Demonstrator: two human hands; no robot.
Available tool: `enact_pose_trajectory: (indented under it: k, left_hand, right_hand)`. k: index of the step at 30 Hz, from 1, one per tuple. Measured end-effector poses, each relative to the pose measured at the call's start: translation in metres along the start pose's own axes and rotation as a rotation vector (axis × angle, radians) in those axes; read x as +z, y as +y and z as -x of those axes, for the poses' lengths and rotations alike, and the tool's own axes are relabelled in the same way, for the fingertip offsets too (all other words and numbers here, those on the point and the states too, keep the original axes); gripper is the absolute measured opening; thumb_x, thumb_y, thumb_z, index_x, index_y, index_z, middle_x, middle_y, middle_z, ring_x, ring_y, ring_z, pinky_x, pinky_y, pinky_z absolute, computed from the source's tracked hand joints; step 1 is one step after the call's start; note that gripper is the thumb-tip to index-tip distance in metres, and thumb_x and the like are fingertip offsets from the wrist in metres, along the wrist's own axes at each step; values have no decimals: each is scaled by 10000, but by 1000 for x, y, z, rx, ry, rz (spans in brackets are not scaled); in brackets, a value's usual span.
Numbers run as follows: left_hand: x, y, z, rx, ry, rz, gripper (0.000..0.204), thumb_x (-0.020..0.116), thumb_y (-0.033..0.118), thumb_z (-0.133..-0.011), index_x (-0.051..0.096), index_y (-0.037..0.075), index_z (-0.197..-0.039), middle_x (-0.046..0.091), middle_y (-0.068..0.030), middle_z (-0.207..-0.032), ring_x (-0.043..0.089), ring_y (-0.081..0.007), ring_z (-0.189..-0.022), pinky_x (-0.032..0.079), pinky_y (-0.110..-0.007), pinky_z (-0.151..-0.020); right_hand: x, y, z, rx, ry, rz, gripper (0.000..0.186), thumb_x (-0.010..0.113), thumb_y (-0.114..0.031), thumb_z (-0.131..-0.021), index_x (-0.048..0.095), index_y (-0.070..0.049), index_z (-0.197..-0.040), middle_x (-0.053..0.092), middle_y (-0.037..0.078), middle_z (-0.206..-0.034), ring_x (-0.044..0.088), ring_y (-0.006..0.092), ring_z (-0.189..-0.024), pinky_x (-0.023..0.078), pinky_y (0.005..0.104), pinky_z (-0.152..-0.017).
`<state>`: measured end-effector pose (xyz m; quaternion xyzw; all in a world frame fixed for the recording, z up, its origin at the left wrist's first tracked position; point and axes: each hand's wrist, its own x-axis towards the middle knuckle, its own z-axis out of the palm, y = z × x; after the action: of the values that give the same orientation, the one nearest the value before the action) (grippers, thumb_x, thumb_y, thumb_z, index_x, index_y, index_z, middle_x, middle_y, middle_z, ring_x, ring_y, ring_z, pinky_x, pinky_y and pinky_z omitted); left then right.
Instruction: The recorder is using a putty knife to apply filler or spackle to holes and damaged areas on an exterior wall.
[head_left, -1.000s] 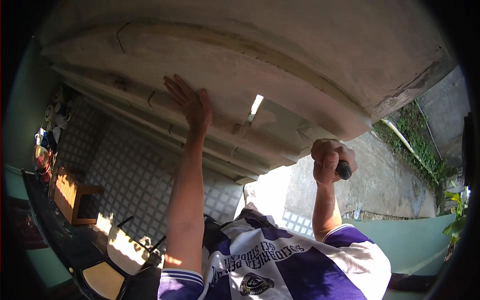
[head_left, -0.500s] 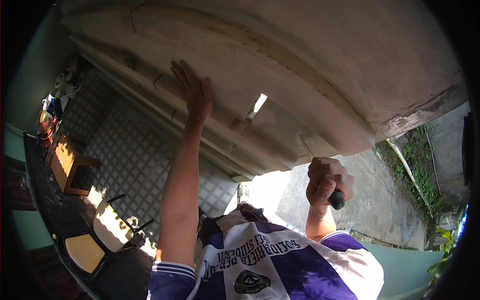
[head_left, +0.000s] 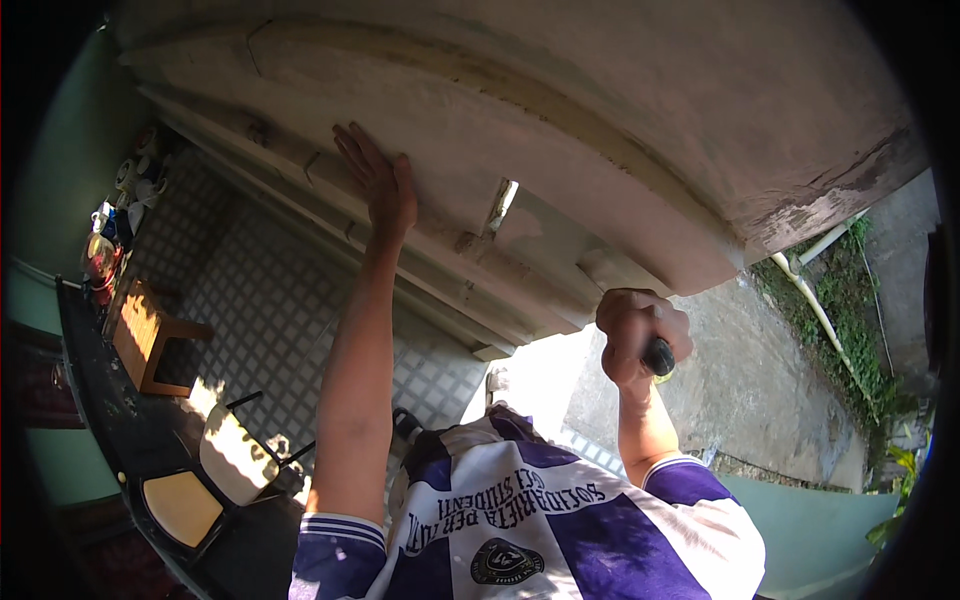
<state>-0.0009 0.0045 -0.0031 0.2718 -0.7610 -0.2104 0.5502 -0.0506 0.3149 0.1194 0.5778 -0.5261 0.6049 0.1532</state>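
Pale, weathered surface (head_left: 720, 120) curves across the upper view, one narrow slot (head_left: 503, 207) lying between two bare hands. Fingers of the left hand (head_left: 388, 195) are outstretched, palm down on a smooth panel (head_left: 450, 165); those of the right hand (head_left: 636, 330) are clenched around one tool (head_left: 658, 357) with a rounded black handle (I cannot tell whether its thin blade touches the panel). Farther out, one squarish wooden stool (head_left: 150, 335) stands on checkered tile floor (head_left: 270, 310).
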Motion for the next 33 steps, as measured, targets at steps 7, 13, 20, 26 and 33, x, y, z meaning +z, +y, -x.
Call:
enact_pose_trajectory:
  k: [7,13,20,26,33]
  left_hand:
    - [0,-2,1,9,2,-10,772,278,537,-915,-22,61,-1444,-61,-208,-1494,-5,-392,-1377,65,-526,-1075]
    - [0,0,0,20,0,-3,750,263,521,-925,-22,60,-1444,-61,-213,-1492,-4,-398,-1374,65,-526,-1076]
    - [0,0,0,43,9,1,756,271,515,-924,-16,42,-1440,-58,-228,-1487,0,-402,-1372,66,-525,-1078]
    - [0,-1,0,48,9,-15,761,270,523,-922,-17,45,-1441,-54,-229,-1487,2,-406,-1371,73,-527,-1077]
    - [2,0,0,23,8,-9,765,277,518,-920,-14,38,-1439,-51,-230,-1487,8,-405,-1371,75,-526,-1076]
  right_hand:
    - [1,3,3,-24,3,22,361,460,-154,-929,370,-23,-605,418,59,-458,397,142,-362,330,259,-357]
    - [-1,4,3,-31,-18,2,331,451,-123,-921,364,-36,-614,407,48,-453,377,135,-356,324,256,-362]
    - [1,4,5,5,-38,123,342,452,-121,-918,359,-29,-602,420,61,-447,394,140,-355,327,245,-372]
    - [3,-2,5,-68,13,-88,330,477,-121,-901,364,-37,-602,426,55,-453,411,149,-364,324,246,-371]
    - [-2,-8,1,-112,-7,-39,320,456,-122,-906,370,-39,-609,408,44,-444,393,144,-344,334,251,-359]
